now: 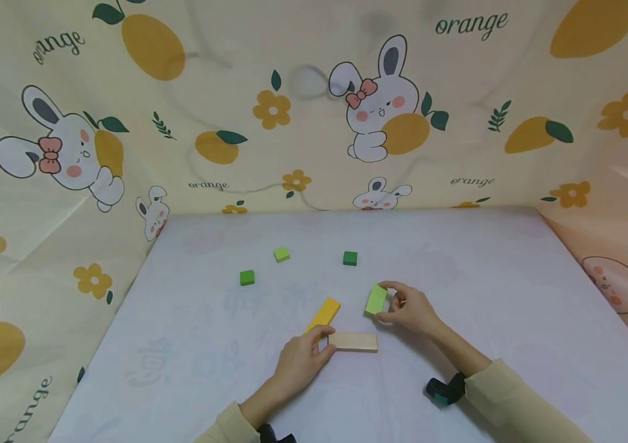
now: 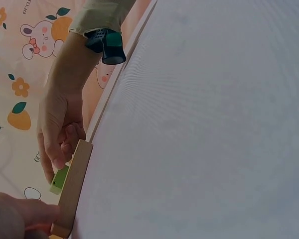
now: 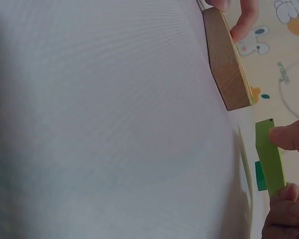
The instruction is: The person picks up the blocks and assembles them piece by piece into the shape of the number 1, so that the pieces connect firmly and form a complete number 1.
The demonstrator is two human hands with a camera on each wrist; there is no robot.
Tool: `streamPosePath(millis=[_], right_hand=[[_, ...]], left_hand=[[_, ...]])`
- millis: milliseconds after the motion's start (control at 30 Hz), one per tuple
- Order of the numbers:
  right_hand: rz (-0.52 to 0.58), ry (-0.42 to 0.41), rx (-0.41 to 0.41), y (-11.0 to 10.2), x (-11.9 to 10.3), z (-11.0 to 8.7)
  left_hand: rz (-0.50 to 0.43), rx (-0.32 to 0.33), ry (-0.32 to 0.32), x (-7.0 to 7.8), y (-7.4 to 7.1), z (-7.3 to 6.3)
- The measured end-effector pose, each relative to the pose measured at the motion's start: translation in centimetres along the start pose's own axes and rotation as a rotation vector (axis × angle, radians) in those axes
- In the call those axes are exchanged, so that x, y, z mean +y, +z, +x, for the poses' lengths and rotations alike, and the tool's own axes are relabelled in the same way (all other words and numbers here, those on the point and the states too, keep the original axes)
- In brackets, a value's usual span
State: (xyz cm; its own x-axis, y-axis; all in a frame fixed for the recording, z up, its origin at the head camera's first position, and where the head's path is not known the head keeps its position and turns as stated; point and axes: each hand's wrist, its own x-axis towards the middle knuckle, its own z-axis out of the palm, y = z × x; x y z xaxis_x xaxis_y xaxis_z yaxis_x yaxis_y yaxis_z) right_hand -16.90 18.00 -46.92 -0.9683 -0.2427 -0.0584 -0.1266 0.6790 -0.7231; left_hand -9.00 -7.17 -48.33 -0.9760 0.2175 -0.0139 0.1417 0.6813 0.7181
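My right hand (image 1: 410, 312) pinches a light green rectangular block (image 1: 376, 299) by its two ends, with thumb and finger. In the right wrist view that green block (image 3: 270, 157) is close to my thumb. My left hand (image 1: 301, 360) grips the left end of a plain wooden block (image 1: 353, 342), which lies crosswise on the table. The left wrist view shows the wooden block (image 2: 74, 186) edge-on, fingertips at its near end. A yellow block (image 1: 325, 312) lies slanted just beyond my left fingers, its lower end partly hidden by them.
Farther back on the white table (image 1: 457, 258) are small cubes: a mid-green one (image 1: 247, 278), a light green one (image 1: 282, 254) and a dark green one (image 1: 350, 258). A cloth printed with rabbits and oranges (image 1: 302, 61) hangs behind and along the sides.
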Motion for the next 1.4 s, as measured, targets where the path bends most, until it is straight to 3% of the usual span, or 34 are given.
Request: streamPosePath(millis=[933,1400], right_hand=[[0.021,-0.212,-0.169,1.1,-0.6,0.4],[0.028,-0.242,-0.23,1.3,-1.3,1.0]], left_hand=[[-0.011,-0.022,-0.003,-0.1,-0.3,0.1],[-0.021,-0.026,-0.006,-0.3,-0.1,0.1]])
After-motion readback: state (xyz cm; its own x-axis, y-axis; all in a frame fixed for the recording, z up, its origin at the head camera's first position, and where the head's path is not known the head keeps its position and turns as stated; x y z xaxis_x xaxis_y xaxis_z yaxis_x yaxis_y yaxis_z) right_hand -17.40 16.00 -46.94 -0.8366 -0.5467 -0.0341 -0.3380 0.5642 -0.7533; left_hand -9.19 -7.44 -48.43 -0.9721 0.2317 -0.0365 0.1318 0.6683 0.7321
